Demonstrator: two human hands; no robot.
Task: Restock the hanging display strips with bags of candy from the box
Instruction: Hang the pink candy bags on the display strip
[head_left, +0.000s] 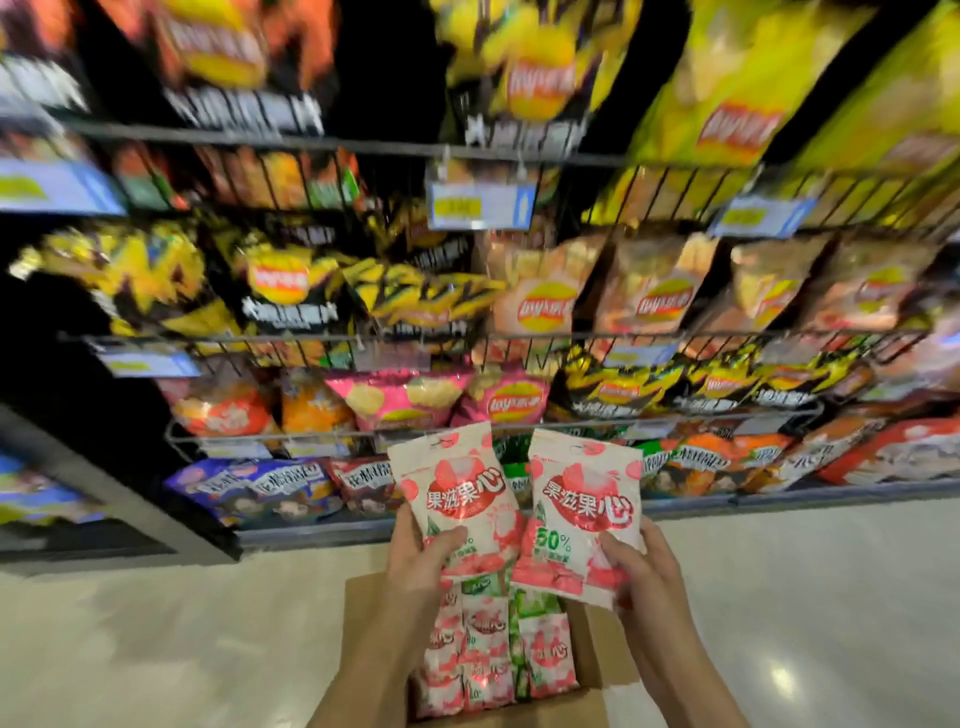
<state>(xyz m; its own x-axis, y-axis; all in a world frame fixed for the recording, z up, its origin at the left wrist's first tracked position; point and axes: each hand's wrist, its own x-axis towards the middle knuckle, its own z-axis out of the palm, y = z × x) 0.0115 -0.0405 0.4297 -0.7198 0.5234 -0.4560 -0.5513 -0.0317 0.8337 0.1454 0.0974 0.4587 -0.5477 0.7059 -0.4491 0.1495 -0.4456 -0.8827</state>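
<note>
- Left hand (423, 558) closed on a white-and-pink plastic candy bag (457, 493), thumb across the lower front, fingers behind. Bag upright above the box.
- Right hand (641, 564) closed the same way on a second white-and-pink candy bag (584, 512), held at its lower right corner, just beside the first.
- Open brown cardboard box (358, 613) on the floor below both hands, packed with more pink and green candy bags (493, 644) standing on edge.
- Handling, my read: light, soft film pouches, glossy so likely slippery; contents shift. Lower-edge grip leaves the top header free, which looks right for clipping; the top of the left bag shows a possible hang hole, too blurred to confirm.
- Pale glossy floor (156, 634); no surface in view.
- Wire shelves (311, 338) of crisp bags (540, 306) straight ahead, blurred. Hanging strips not visible in frame.
</note>
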